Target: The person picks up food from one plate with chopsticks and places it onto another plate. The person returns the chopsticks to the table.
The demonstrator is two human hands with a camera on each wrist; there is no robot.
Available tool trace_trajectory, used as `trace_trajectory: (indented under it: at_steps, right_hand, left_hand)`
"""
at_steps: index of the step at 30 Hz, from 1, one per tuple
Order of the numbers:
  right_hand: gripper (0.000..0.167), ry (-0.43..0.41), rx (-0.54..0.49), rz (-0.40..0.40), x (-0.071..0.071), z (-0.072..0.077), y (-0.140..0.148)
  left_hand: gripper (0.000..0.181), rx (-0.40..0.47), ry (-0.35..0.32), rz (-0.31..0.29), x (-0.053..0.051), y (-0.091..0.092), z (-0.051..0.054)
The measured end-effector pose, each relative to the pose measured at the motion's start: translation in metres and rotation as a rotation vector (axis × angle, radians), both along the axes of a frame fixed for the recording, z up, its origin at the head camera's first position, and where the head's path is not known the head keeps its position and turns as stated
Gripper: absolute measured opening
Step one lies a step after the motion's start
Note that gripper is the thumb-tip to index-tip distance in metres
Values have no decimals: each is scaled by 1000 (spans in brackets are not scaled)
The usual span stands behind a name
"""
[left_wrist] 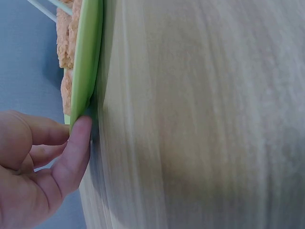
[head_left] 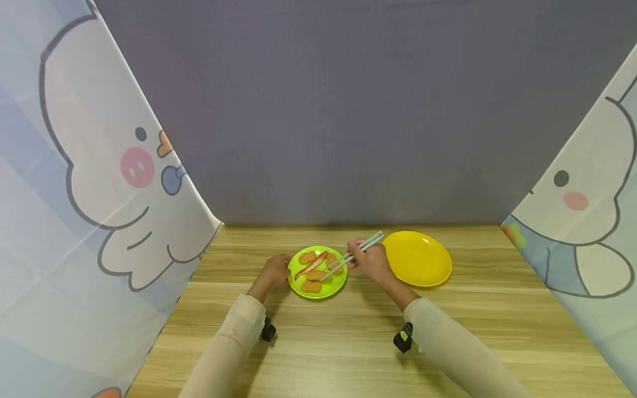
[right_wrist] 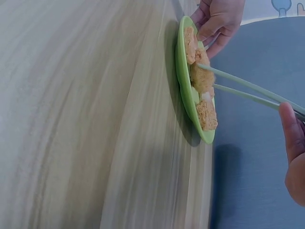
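Note:
A small lime-green plate (head_left: 333,288) sits on the table, bearing several brown breaded nuggets (head_left: 311,287) and a long red-and-white piece of food (head_left: 311,265). My left hand (head_left: 275,270) pinches its left rim; in the left wrist view the thumb (left_wrist: 76,150) and fingers lie on opposite sides of the rim. From the right, my right hand (head_left: 373,263) holds a pair of pale green chopsticks (right_wrist: 250,86). Their tips reach over the plate to the middle nugget (head_left: 314,275). Whether they grip it, I cannot tell.
A larger yellow plate (head_left: 418,260) stands right of the green one, just beyond my right hand. The wood-grain table (head_left: 338,354) ends at a grey back wall (head_left: 348,138). Cartoon-printed sheets (head_left: 99,138) flank it. A black wrist camera (head_left: 403,338) hangs at the right sleeve.

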State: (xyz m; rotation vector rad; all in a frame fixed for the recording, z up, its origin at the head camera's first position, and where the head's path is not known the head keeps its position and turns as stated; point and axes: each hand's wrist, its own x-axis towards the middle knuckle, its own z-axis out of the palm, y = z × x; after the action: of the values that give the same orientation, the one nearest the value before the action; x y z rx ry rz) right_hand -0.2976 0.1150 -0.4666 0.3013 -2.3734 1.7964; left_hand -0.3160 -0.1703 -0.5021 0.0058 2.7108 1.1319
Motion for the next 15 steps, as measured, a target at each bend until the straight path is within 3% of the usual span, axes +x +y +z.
trace_trajectory:
  at_steps: [7,15]
  right_hand:
    - [30,24,40,46,3,4,-1]
    - [27,21,45,101,6,-2,-6]
  left_hand:
    - [45,0,0,2,1,0,2]
    - [42,26,-2,10,0,1,0]
